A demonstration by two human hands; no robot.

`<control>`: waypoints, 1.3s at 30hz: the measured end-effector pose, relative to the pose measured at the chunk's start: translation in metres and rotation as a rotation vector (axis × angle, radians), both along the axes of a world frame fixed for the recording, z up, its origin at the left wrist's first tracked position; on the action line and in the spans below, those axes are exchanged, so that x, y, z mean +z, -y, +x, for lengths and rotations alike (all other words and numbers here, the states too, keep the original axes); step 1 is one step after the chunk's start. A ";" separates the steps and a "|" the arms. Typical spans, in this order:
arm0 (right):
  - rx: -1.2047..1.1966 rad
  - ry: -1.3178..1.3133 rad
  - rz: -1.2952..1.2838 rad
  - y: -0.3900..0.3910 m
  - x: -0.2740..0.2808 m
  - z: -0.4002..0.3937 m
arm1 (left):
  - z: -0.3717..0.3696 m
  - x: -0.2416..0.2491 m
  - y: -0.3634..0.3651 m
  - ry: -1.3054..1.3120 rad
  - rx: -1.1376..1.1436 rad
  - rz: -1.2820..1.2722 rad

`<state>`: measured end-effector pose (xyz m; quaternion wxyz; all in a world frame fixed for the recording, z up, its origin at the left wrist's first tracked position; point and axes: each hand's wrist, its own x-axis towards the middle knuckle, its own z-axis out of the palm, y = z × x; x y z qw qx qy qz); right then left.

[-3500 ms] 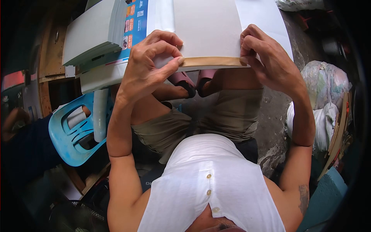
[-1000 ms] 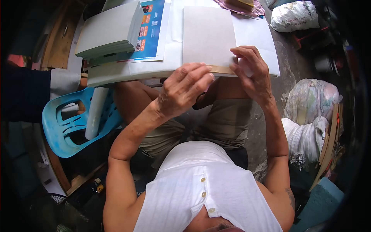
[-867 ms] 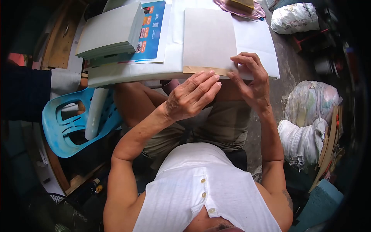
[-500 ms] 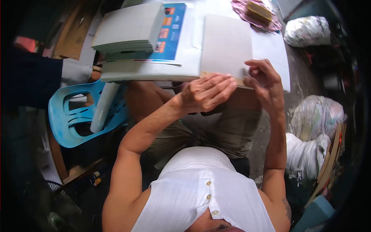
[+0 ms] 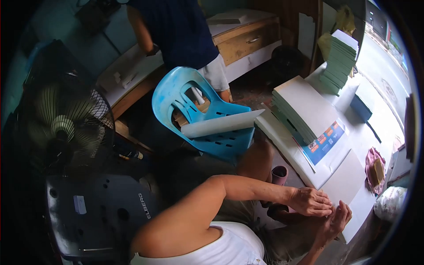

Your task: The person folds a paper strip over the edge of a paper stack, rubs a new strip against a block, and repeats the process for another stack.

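Observation:
A pale rectangular board (image 5: 343, 180) lies on the white table near its front edge. My left hand (image 5: 311, 202) is at the board's near edge, its fingers curled together; what they hold, if anything, is hidden. My right hand (image 5: 337, 218) meets it there, fingers bent with the tips close to the left fingertips; whether something thin is between them is too small to tell. Beyond the board sits a thick stack of pale sheets (image 5: 307, 106) on a blue printed sheet (image 5: 324, 143). A pink cloth (image 5: 372, 163) with a brownish block (image 5: 378, 172) rests past the board.
A blue plastic chair (image 5: 229, 139) holds a white roll (image 5: 221, 123). Another person (image 5: 183, 35) in a dark top stands at a bench (image 5: 128, 90). A fan (image 5: 62, 128) and dark machine (image 5: 99, 216) stand left. A tall green-edged stack (image 5: 339, 64) is at the table's far end.
The view has swung left, bringing the fan, the other person and the tall stack into sight. My hands have come together at the board's near edge.

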<state>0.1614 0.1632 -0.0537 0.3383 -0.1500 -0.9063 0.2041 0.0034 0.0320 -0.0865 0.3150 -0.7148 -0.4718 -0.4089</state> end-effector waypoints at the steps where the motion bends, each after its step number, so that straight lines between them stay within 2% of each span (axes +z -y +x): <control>1: 0.017 -0.009 0.041 -0.011 -0.012 0.003 | -0.001 0.000 -0.002 -0.009 -0.005 0.012; 2: 0.029 -0.017 0.081 -0.014 -0.013 0.000 | -0.001 0.000 -0.004 -0.016 -0.016 0.024; 5: -0.081 0.034 -0.146 -0.007 -0.007 0.000 | -0.007 0.002 -0.002 -0.019 -0.026 0.038; 9: -0.027 0.067 -0.117 -0.033 -0.007 0.012 | -0.021 0.000 0.007 0.006 -0.031 0.013; 21: 0.009 0.066 -0.102 -0.044 -0.016 0.017 | -0.049 0.007 0.035 0.041 -0.005 -0.045; 24: -0.009 0.087 -0.186 -0.037 -0.007 0.016 | -0.048 0.009 0.036 0.060 -0.009 -0.033; 27: 0.000 0.079 -0.125 -0.050 -0.018 0.020 | -0.048 0.010 0.037 0.089 -0.014 -0.043; 39: 0.015 0.070 -0.171 -0.051 -0.017 0.021 | -0.044 0.003 0.034 0.198 -0.005 -0.032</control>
